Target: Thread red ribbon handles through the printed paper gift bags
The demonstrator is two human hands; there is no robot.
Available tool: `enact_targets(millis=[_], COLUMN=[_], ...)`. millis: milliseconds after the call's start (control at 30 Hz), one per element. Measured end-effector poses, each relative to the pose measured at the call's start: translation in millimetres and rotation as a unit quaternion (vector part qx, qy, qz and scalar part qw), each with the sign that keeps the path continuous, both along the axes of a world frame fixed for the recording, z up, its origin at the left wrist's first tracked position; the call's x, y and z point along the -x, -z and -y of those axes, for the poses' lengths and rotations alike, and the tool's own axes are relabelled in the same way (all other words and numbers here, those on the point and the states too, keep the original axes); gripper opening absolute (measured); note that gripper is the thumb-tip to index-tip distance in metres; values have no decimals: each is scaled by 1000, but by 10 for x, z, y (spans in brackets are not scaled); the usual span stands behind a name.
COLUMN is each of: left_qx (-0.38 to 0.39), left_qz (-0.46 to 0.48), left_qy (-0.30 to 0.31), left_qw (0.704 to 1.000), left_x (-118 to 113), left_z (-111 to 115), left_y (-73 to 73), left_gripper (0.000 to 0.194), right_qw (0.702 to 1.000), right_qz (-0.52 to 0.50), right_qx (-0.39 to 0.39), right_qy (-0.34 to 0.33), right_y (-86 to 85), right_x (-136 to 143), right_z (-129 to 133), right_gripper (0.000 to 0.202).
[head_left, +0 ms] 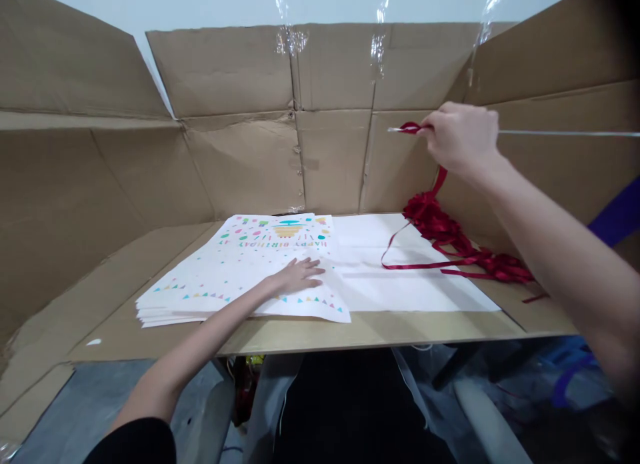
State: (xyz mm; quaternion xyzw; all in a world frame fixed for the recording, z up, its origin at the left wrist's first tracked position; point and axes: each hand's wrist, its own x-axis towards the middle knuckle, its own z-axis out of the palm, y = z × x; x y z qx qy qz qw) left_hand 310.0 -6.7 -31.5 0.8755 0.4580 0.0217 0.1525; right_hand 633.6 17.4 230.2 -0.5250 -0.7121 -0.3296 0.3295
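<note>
Now, resting the left hand (pixel 300 275), fingers spread, on the white stack of colour-printed paper sheets (pixel 225 267); with a tangled heap of shiny red ribbon (pixel 435 221) at right of this stack; higher, pinching in right hand (pixel 463 136) a red ribbon end (pixel 410 127).

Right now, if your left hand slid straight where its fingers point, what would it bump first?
My left hand would probably meet the red ribbon loop, past the printed paper; whether it lies flat is unclear.
</note>
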Motion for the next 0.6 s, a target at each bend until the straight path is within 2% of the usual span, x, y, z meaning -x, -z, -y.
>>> enact_targets(millis=[100, 167, 233, 300, 400, 500, 533, 567, 600], left_qx=[-1, 7, 9, 12, 10, -14, -23, -30, -37], left_qz=[12, 18, 18, 4, -22, -30, -34, -39, -43], left_qy=[-33, -66, -94, -106, -94, -76, -76, -78, -81], left_qw=[999, 998, 995, 994, 995, 997, 996, 996, 995], left_x=[230, 338, 390, 391, 348, 300, 286, 275, 266], left_z=[162, 257, 321, 343, 309, 252, 237, 226, 219], left_y=[-105, -194, -262, -284, -218, -95, -57, -24, 1], left_gripper=[57, 60, 66, 71, 67, 63, 63, 63, 62], right_qw=[998, 994, 970, 903, 786, 614, 577, 553, 542], right_qz=[53, 62, 42, -12, -143, -276, -300, -318, -326], right_qx=[2, 67, 204, 375, 535, 677, 697, 708, 714], right_qy=[-18, -58, -124, -207, -275, -297, -301, -303, -302], right_y=[-31, 121, 397, 761, 1351, 1833, 1949, 2043, 2114], right_x=[130, 328, 580, 846, 1187, 1399, 1441, 1472, 1494], right_z=[153, 190, 172, 124, 51, 8, 1, -5, -11], right_gripper=[27, 24, 19, 13, 6, 13, 13, 12, 11])
